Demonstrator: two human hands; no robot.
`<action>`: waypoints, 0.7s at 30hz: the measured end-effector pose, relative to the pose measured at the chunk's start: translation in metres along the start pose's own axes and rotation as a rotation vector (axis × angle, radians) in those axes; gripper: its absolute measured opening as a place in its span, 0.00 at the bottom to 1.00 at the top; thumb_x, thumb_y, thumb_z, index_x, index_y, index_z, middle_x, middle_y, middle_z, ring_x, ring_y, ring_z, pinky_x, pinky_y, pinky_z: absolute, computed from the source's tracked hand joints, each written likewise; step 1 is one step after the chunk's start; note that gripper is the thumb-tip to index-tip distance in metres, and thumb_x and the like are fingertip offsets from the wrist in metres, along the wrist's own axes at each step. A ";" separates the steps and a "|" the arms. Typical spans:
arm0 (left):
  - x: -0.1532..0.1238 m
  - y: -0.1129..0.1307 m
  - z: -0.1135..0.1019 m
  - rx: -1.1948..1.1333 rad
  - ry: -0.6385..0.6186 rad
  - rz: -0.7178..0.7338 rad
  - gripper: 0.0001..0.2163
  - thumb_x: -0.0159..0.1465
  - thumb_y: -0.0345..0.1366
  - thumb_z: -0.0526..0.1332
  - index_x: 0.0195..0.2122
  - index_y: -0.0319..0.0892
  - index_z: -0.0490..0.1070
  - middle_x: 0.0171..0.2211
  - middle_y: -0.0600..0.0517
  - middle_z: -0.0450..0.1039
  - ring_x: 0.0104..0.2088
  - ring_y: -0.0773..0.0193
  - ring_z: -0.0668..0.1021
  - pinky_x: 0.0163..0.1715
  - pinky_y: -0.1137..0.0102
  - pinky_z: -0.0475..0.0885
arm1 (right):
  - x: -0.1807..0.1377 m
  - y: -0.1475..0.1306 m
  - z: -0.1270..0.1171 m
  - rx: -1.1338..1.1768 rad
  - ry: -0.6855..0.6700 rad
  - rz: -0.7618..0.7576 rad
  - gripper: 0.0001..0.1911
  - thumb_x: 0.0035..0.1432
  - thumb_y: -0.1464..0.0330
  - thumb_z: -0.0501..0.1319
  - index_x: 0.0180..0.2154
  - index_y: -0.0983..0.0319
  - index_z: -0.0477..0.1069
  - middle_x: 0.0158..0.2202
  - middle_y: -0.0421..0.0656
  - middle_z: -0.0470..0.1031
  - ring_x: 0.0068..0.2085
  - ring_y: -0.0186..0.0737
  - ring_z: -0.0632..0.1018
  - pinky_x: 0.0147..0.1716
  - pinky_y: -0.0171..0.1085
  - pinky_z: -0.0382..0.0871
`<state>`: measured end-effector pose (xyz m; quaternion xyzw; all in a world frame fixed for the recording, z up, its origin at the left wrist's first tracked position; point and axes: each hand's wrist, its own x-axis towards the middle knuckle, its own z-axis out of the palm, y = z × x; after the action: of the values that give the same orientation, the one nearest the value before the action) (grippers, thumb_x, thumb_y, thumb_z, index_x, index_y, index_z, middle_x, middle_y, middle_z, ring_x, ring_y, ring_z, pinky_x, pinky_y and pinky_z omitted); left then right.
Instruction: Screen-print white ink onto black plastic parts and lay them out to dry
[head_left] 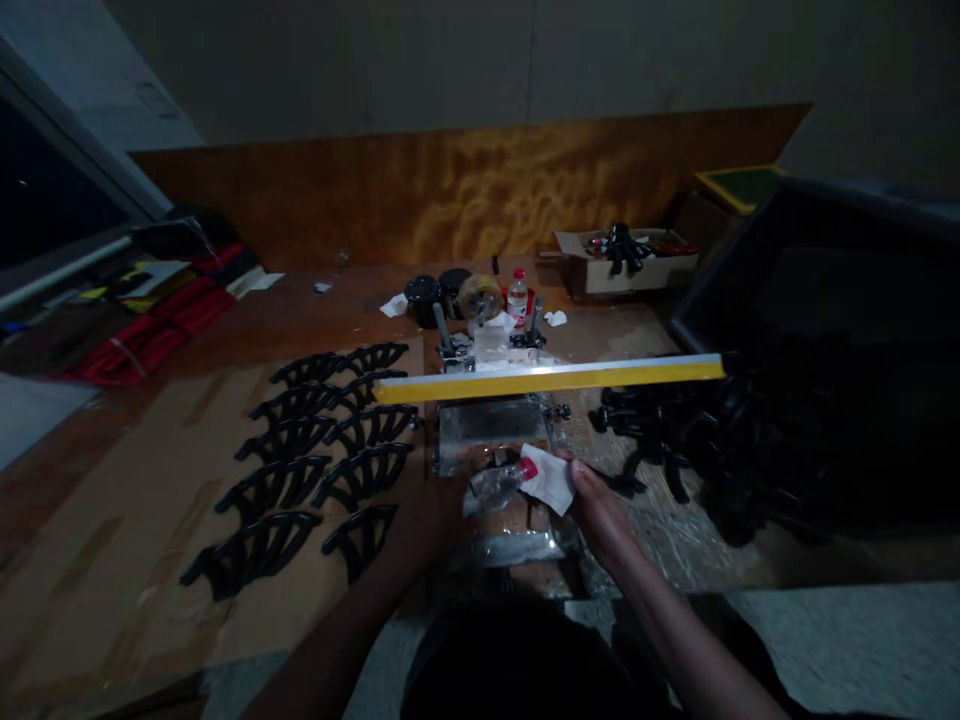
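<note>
My left hand (442, 505) grips a small clear plastic bottle (496, 483) with a red cap (528, 467), tilted toward the right. My right hand (600, 505) pinches a white cloth (550, 477) against the bottle's cap end. Both hands hover over a metal jig (487, 425) covered in shiny film. A yellow and white bar (547, 377) runs across just beyond the hands. The room is dim and the left hand's fingers are hard to make out.
Rows of black curved slotted parts (315, 450) lie on cardboard (97, 520) at left. A heap of black parts (712, 440) and a dark bin (825, 300) sit at right. Farther back stand a water bottle (517, 292), tape rolls (480, 293), a cardboard box (630, 262) and red items (157, 325).
</note>
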<state>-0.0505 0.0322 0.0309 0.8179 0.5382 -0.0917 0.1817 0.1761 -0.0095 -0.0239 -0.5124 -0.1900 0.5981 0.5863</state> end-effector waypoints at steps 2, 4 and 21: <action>0.002 -0.010 0.000 -0.040 0.004 -0.008 0.24 0.58 0.44 0.63 0.55 0.44 0.69 0.49 0.39 0.76 0.49 0.46 0.78 0.45 0.58 0.72 | 0.001 -0.002 0.010 0.022 -0.021 0.012 0.32 0.43 0.48 0.70 0.46 0.59 0.77 0.45 0.47 0.80 0.43 0.50 0.80 0.41 0.42 0.73; 0.004 -0.023 0.002 -0.166 -0.015 -0.021 0.24 0.56 0.43 0.65 0.54 0.45 0.69 0.50 0.42 0.77 0.50 0.48 0.78 0.47 0.59 0.72 | 0.003 -0.005 0.018 0.069 -0.040 0.034 0.30 0.43 0.50 0.71 0.45 0.59 0.77 0.45 0.47 0.80 0.43 0.50 0.79 0.41 0.42 0.73; 0.237 -0.181 -0.014 -1.194 0.673 -0.239 0.24 0.52 0.39 0.68 0.49 0.40 0.65 0.46 0.46 0.76 0.42 0.61 0.79 0.43 0.66 0.73 | 0.010 0.004 -0.005 -0.167 0.381 0.008 0.17 0.33 0.61 0.74 0.29 0.57 0.76 0.30 0.45 0.81 0.36 0.53 0.81 0.34 0.47 0.75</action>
<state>-0.1205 0.3027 -0.0740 0.4972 0.6099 0.4593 0.4121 0.1803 -0.0030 -0.0332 -0.6637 -0.1226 0.4749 0.5647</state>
